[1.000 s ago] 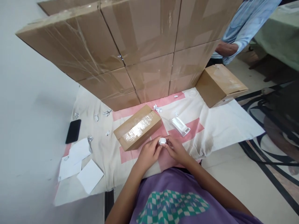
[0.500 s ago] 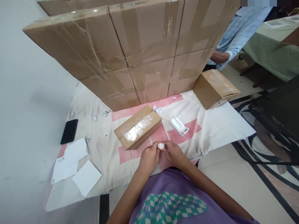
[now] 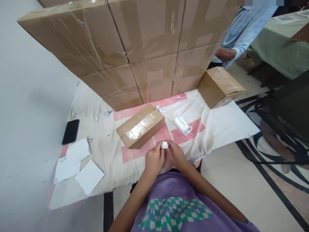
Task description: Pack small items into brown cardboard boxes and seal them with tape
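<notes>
Between the fingertips of my left hand [image 3: 154, 158] and my right hand [image 3: 176, 154] is a small white rounded piece [image 3: 164, 145], its exact kind too small to tell. Both hands pinch it from opposite sides, close in front of my body at the table's near edge. Just beyond them lies a taped brown cardboard box [image 3: 141, 127], to the left. On the right, apart from my hands, a white device-like piece [image 3: 182, 125] with a small dark window rests on the pink and white cloth.
Stacked cardboard cartons [image 3: 152, 35] rise at the back. Another carton [image 3: 220, 87] stands at the right, near a person in a blue sleeve [image 3: 246, 35]. Leftward lie a black phone [image 3: 70, 132], white papers [image 3: 89, 177] and crumpled scraps [image 3: 108, 112] on the cloth [image 3: 113, 170].
The view has shifted slightly, so the scene sits a little higher and further left. Both hands still hold the white piece, which now shows a narrower top part.
</notes>
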{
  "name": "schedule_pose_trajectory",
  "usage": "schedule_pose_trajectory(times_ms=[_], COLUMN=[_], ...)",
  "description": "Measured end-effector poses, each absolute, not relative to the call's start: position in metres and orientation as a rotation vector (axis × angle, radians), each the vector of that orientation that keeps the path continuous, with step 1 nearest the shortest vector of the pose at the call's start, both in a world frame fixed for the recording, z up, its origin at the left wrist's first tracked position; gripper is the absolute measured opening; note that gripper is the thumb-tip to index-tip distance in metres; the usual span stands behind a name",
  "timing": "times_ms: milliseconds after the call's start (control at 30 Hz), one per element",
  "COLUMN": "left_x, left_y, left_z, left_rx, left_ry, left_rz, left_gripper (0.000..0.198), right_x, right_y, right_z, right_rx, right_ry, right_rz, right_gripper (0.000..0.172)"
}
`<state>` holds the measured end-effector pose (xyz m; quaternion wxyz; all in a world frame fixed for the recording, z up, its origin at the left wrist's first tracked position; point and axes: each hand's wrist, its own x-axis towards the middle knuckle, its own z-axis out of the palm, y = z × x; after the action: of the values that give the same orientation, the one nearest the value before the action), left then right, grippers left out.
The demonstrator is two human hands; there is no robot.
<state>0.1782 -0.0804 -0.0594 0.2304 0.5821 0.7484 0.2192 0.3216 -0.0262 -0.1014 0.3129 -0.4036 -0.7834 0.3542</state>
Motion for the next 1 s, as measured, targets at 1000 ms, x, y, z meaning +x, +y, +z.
schedule_pose_trajectory(times_ms=[1000], left_x=[0.159], left_y=[-0.061], left_z=[-0.071], left_rx=[1.19], left_ry=[1.765], left_rz=[1.068], left_gripper=[0.03], right_x=[0.362], right_y=[0.02], right_z=[-0.085], right_rx=[-1.203], right_ry=[-1.927], right_rz=[0.937], right_gripper=[0.025])
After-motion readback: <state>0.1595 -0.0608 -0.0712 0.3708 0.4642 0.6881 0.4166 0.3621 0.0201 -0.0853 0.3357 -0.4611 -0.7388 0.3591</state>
